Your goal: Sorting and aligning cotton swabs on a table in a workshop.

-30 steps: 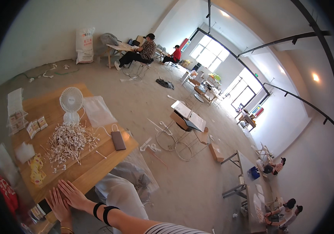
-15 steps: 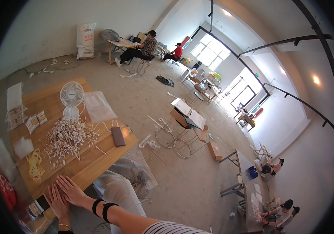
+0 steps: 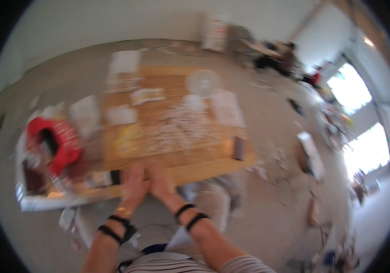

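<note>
Both my hands rest side by side at the near edge of the wooden table (image 3: 190,170), blurred by head motion. My left hand (image 3: 134,179) and my right hand (image 3: 160,179) lie stretched forward, apparently flat, holding nothing I can see. A small dark thing (image 3: 146,174) shows between them; its kind is unclear. Beyond lies a heap of cotton swabs (image 3: 183,127), with yellow packets (image 3: 127,139) to its left. A white fan (image 3: 202,84) stands behind the heap. A flat brown-grey block (image 3: 239,148) with rounded corners sits near the right corner.
Left of the table, a red bag or cloth (image 3: 65,145) lies in a pale-rimmed box (image 3: 45,202). Small packs (image 3: 147,96), a white stack (image 3: 121,115) and a clear plastic bag (image 3: 227,108) lie on the table. A white sack (image 3: 214,32) stands by the wall; people sit at far tables.
My view has swung left, so the table and hands now appear nearer the middle and the red thing is fully in view. My hands stay at the table's edge.
</note>
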The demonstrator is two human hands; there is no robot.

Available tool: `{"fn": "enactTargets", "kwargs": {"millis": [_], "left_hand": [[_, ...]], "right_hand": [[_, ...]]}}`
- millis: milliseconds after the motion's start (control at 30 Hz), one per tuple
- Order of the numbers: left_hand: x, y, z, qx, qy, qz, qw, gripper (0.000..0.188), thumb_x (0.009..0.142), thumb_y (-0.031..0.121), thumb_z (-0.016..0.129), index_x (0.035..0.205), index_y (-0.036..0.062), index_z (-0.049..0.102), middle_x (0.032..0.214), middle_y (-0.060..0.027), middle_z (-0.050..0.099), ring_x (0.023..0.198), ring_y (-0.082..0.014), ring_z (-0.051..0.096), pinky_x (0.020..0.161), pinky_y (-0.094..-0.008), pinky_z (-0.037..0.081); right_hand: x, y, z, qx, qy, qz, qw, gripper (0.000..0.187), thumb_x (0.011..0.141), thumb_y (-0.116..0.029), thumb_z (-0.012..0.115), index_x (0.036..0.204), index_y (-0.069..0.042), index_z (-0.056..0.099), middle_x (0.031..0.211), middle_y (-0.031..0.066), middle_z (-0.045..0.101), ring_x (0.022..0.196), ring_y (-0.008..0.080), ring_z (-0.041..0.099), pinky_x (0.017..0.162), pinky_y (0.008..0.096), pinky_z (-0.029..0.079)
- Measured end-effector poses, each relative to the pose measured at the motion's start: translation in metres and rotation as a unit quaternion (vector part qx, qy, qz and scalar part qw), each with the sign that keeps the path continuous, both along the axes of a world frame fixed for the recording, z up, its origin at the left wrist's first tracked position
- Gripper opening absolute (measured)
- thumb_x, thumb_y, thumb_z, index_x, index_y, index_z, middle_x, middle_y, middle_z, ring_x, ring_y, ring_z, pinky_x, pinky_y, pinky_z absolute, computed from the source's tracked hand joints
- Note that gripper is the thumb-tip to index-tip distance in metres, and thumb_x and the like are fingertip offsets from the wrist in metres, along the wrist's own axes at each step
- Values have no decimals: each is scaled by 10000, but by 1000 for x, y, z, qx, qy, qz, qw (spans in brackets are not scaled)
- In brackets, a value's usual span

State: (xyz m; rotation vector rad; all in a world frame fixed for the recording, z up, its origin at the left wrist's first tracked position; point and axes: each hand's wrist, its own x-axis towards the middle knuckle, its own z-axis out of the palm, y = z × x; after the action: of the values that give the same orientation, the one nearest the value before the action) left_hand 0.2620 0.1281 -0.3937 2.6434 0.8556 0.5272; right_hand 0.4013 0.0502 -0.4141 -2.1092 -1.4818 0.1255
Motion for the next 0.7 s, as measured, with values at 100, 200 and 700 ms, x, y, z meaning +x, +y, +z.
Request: {"fn": "enactTargets", "kwargs": {"millis": [100, 200, 700], "left_hand": [[-38, 3, 18, -70, -131, 17, 989, 625, 948, 244, 584, 1492, 24, 367, 1542, -224, 358, 1447, -391, 300, 1194, -572, 193], [-89, 16, 18, -58, -151, 123, 979, 599, 962, 212, 574, 1483, 8, 360, 1539, -220, 359, 1427, -410, 306, 1176, -548, 232], [-133, 119, -30, -291, -197, 410, 841, 523, 1020, 447, 509, 1182, -42, 602, 1013, -215, 697, 963, -381, 673, 872, -464, 506]], "right_hand": [[-9, -6, 4, -97, -109, 40, 989, 701, 874, -226, 595, 1500, -3, 372, 1587, 188, 327, 1497, 327, 261, 1218, 503, 207], [-15, -4, 2, -93, -111, 58, 988, 713, 913, -243, 547, 1537, -2, 301, 1613, 186, 277, 1521, 316, 207, 1236, 501, 151], [-100, 55, 0, -104, -124, 67, 985, 743, 970, -327, 473, 1575, -7, 185, 1649, 183, 176, 1538, 306, 146, 1244, 508, 81]]}}
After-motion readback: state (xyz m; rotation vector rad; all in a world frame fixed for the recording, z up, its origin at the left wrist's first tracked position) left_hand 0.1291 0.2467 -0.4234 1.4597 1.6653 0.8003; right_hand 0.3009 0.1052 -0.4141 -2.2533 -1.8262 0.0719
